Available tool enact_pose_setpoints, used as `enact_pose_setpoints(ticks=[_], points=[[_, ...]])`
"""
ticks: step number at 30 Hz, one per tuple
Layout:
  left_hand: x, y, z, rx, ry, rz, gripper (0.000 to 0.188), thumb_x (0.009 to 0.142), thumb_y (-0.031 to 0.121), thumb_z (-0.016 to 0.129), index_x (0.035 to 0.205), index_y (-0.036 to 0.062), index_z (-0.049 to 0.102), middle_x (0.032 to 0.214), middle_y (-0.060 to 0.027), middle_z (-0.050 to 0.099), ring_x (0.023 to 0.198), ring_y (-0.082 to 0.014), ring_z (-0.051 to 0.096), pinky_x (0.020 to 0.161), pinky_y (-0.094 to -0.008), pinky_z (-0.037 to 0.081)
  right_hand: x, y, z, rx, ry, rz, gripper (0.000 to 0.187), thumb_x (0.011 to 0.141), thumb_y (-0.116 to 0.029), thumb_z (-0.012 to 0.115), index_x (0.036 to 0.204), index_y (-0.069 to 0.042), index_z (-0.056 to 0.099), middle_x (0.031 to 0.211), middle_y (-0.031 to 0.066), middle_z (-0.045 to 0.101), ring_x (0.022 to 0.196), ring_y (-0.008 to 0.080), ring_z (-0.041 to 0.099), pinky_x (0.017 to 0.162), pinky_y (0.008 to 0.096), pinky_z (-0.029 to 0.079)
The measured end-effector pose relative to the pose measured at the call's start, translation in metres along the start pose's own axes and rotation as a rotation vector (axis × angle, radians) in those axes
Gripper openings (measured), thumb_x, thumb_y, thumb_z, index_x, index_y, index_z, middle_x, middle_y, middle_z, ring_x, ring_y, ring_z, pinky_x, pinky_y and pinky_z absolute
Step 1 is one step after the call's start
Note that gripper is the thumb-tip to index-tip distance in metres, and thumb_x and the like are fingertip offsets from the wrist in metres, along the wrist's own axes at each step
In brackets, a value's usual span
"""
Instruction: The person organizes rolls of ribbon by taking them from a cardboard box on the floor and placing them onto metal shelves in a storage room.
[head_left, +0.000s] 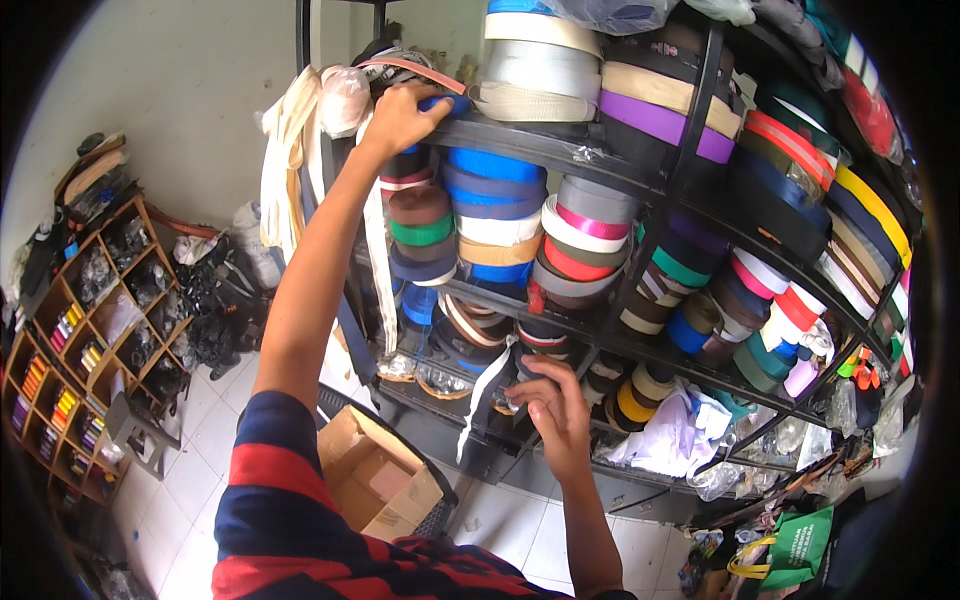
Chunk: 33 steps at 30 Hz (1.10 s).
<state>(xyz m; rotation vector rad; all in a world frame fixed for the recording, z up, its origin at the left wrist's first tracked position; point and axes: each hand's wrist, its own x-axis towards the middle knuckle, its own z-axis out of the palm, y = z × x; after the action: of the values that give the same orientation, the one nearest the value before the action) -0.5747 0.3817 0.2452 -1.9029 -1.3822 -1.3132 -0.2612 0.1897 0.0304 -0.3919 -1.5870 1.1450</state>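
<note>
My left arm reaches up to the upper shelf (560, 148). There my left hand (398, 122) is closed on a small blue thing (447, 104), seemingly a roll of webbing, at the shelf's left end. The hand hides part of it. Lower down, my right hand (556, 400) hovers in front of the bottom rolls, with its fingers loosely bent and apart and nothing seen in them. A white strap (484, 395) dangles just left of that hand, apart from it. Stacked rolls of blue webbing (497, 178) fill the shelf under my left hand.
An opened cardboard box (385, 475) sits in a dark crate below me. Cream straps (290, 150) hang off the rack's left end. Along the left wall stands a wooden cubby rack (95, 300) with thread spools, beside a grey stool (142, 432). A green bag (800, 545) lies at lower right.
</note>
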Motion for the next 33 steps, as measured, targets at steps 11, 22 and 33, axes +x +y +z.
enact_pose_setpoints(ticks=[11,22,33], points=[[0.039,-0.02,0.007,-0.094,-0.29,-0.117,0.07,0.065,0.059,0.071,0.113,0.0082,0.063,0.117,-0.0202,0.06,0.114,-0.0312,0.055,0.096,-0.0363,0.041,-0.003,0.042,0.008,-0.165,0.028,0.204,0.032,0.088,-0.001,0.051,0.119,0.0,0.049,0.125,0.0138,0.046,0.098,0.0214,0.06,0.084,0.0335,0.048],[-0.169,0.174,0.0,-0.922,-0.012,0.269,0.03,0.076,0.025,0.067,0.1,0.0068,0.066,0.113,-0.0204,0.059,0.101,-0.0289,0.059,0.086,-0.0397,0.049,-0.136,-0.006,-0.018,-0.156,0.502,0.291,0.042,0.095,-0.03,0.053,0.123,0.0,0.046,0.117,0.0103,0.054,0.097,0.0187,0.06,0.086,0.0323,0.046],[-0.445,0.5,0.0,-1.432,-1.194,0.863,0.083,0.05,0.036,0.09,0.119,0.0102,0.052,0.132,-0.0213,0.038,0.121,-0.0403,0.042,0.099,-0.0474,0.038,-0.431,-0.147,0.027,-0.359,1.469,0.295,0.029,0.087,-0.01,0.064,0.11,-0.001,0.05,0.101,0.0088,0.059,0.092,0.0122,0.056,0.08,0.0278,0.046]])
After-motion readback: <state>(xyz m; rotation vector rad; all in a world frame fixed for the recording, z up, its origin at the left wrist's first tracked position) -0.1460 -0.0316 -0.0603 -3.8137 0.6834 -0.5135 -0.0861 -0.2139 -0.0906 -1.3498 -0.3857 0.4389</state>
